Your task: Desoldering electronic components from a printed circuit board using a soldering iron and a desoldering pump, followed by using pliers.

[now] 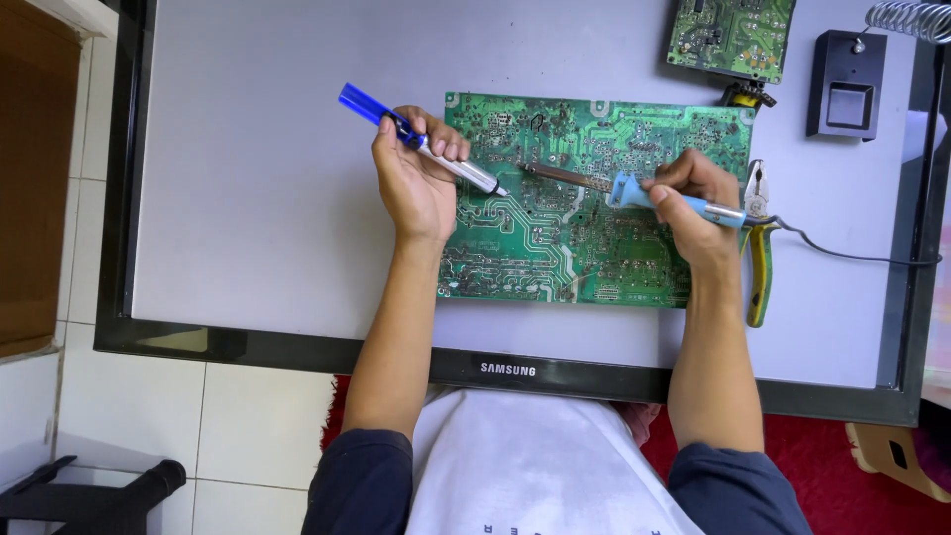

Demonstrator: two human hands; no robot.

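- We see our left hand (416, 183) wrapped tight around a solder sucker (421, 142) with a blue plunger and a silver barrel, its tip resting on the big green circuit board (555, 248)
- Our right hand (693, 203) is clamped on the light blue handle of a soldering iron (619, 186), whose brown tip lies across the upper middle of the board, pointing at the sucker's tip
- The two tips sit near each other, though we cannot tell whether they touch
- The board lies flat near the middle of the grey panel (267, 198) that serves as our table, closer to its right half
- Yellow-handled pliers (759, 253) lie just beside the board's right edge, with the iron's black cord (862, 258) running off to the panel's right edge
- A smaller green board (731, 35) sits at the far edge, and a black iron stand (845, 84) sits in the far right corner
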